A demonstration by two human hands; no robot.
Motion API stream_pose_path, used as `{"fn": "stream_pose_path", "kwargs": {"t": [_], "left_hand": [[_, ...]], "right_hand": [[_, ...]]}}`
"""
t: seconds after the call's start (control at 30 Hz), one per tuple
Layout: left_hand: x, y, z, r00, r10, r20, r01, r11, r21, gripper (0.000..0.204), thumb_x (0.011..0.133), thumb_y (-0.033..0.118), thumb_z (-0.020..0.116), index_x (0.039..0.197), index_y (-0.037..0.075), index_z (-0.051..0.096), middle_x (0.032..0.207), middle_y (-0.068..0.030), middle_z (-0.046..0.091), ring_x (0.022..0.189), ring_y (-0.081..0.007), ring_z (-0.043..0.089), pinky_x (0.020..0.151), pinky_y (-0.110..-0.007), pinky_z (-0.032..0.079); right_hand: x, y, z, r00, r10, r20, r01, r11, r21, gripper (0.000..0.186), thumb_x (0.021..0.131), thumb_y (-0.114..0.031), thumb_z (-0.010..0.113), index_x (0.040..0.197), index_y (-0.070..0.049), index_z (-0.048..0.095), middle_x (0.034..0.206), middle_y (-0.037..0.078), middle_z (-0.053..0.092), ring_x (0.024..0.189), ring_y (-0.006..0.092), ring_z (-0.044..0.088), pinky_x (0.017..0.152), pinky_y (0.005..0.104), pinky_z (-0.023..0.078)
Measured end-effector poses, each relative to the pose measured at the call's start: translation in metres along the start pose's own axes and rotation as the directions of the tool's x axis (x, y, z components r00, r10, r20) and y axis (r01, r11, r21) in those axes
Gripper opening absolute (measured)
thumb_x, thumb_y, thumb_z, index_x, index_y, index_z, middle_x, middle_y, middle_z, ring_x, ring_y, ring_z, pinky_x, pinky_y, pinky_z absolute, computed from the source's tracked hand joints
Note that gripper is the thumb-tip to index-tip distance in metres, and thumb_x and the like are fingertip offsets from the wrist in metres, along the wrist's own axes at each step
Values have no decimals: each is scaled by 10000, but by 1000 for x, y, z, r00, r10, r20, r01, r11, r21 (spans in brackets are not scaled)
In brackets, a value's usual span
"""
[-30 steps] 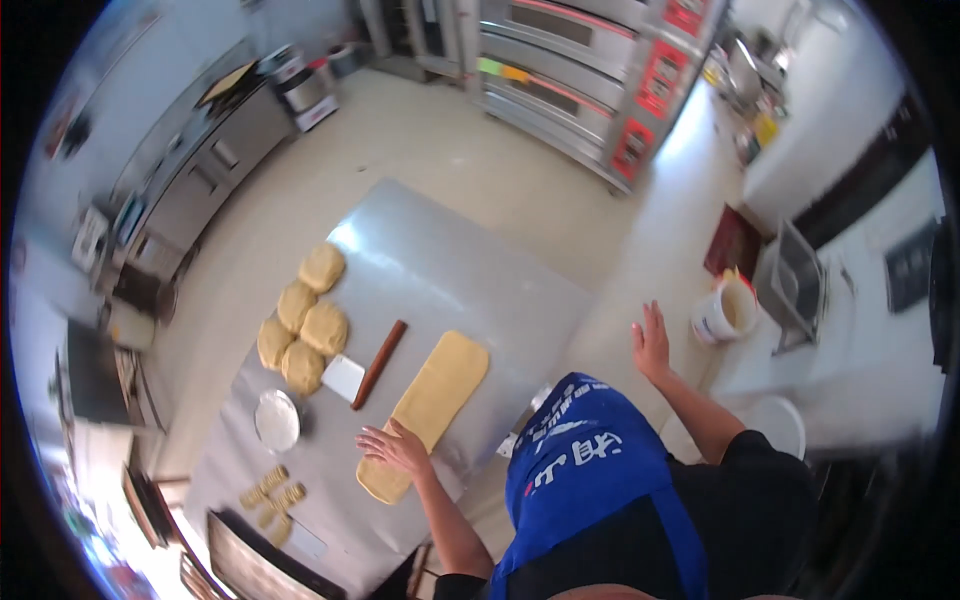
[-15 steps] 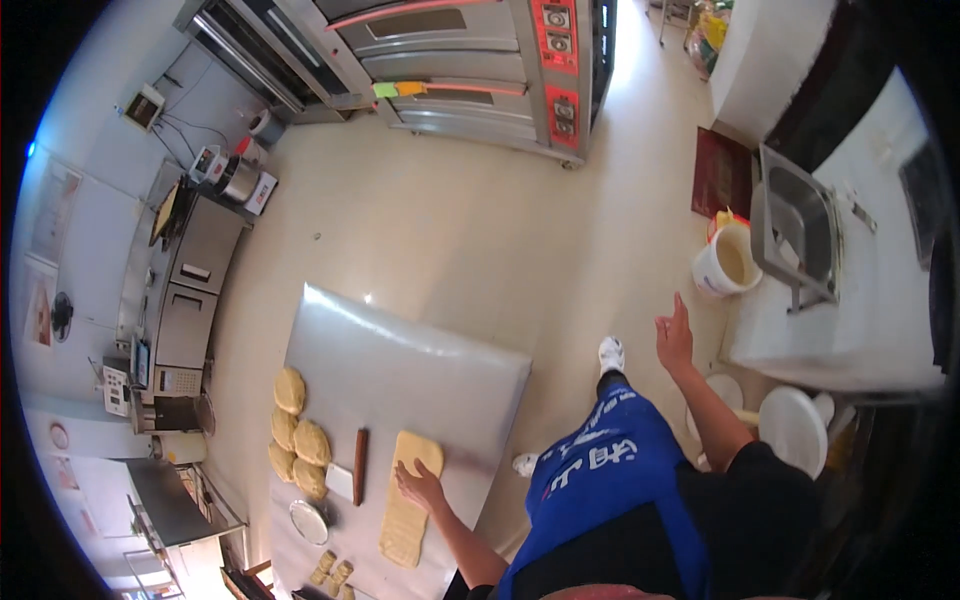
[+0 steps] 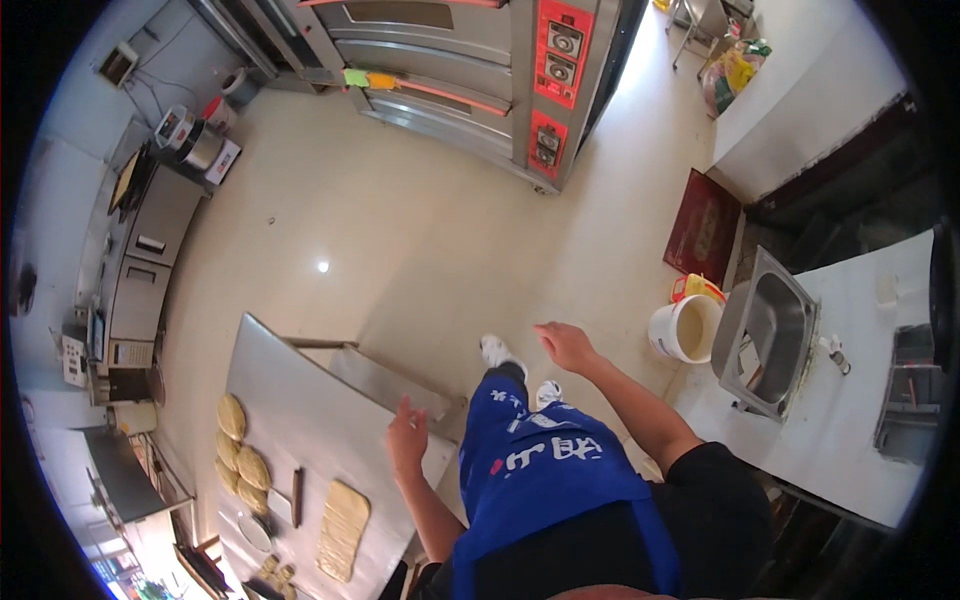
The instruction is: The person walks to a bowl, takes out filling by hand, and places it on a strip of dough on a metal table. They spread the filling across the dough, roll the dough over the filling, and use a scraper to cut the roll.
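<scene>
My left hand (image 3: 407, 437) hangs over the right edge of the steel worktable (image 3: 330, 425), holding nothing, fingers apart. My right hand (image 3: 567, 347) is out over the floor, fingers loosely stretched, nothing in it. On the table nearest my left hand lies a long flat slab of yellowish dough (image 3: 343, 530). Left of it is a dough scraper (image 3: 297, 497) with a brown handle and a pale blade. Farther left sit several rounded dough pieces (image 3: 231, 416). A round, pale dish-like thing (image 3: 255, 532) and some small dough pieces (image 3: 268, 567) lie near the lower edge.
A deck oven (image 3: 430, 70) stands at the back. To the right are a white bucket (image 3: 664, 330), a steel sink (image 3: 770, 345) in a white counter, and a dark red mat (image 3: 703, 226). Steel cabinets (image 3: 140, 290) and a mixer (image 3: 190, 140) line the left wall.
My left hand has left the dough slab and is now off the table's right side. My view has shifted right, so the sink and bucket look nearer. My feet have stepped.
</scene>
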State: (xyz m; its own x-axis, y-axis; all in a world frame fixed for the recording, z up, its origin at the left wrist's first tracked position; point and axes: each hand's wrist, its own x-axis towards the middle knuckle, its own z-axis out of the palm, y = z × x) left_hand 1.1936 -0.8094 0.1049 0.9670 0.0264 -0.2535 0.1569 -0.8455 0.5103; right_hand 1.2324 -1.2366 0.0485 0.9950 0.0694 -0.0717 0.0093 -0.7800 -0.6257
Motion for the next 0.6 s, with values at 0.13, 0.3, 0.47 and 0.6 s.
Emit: {"fn": "stream_pose_path", "kwargs": {"t": [0.13, 0.3, 0.47, 0.6], "left_hand": [[146, -14, 15, 945, -122, 302, 75, 984, 162, 690, 1001, 422, 691, 1577, 89, 511, 1277, -259, 727, 1161, -482, 690, 986, -568, 546], [368, 23, -55, 943, -61, 326, 37, 996, 80, 741, 993, 428, 701, 1597, 65, 474, 1350, -293, 683, 1248, -481, 648, 1042, -560, 525], [574, 115, -178, 970, 142, 199, -161, 983, 83, 691, 1025, 348, 690, 1598, 41, 459, 1348, -298, 669, 1240, -471, 635, 1051, -555, 511], [705, 134, -231, 969, 225, 107, -226, 974, -2, 684, 1020, 317, 699, 1593, 29, 460, 1329, -298, 673, 1230, -472, 634, 1046, -551, 510]], "right_hand": [[94, 29, 5, 994, 101, 36, -102, 995, 0, 305, 1038, -237, 628, 1272, -69, 727, 1197, 193, 754, 1105, 391, 707, 954, 477, 572], [257, 14, -82, 951, 305, -57, -310, 940, -146, 296, 1029, -249, 605, 1205, -71, 762, 1156, 198, 770, 1068, 408, 721, 942, 512, 572], [448, -4, -109, 912, 339, -229, -372, 921, -116, 279, 1014, -253, 611, 1138, -65, 775, 1096, 188, 779, 1016, 416, 731, 914, 519, 580], [641, -36, -80, 976, 168, -142, -183, 978, -100, 240, 1020, -250, 622, 1115, -71, 749, 1056, 193, 761, 1016, 413, 710, 887, 510, 564]]}}
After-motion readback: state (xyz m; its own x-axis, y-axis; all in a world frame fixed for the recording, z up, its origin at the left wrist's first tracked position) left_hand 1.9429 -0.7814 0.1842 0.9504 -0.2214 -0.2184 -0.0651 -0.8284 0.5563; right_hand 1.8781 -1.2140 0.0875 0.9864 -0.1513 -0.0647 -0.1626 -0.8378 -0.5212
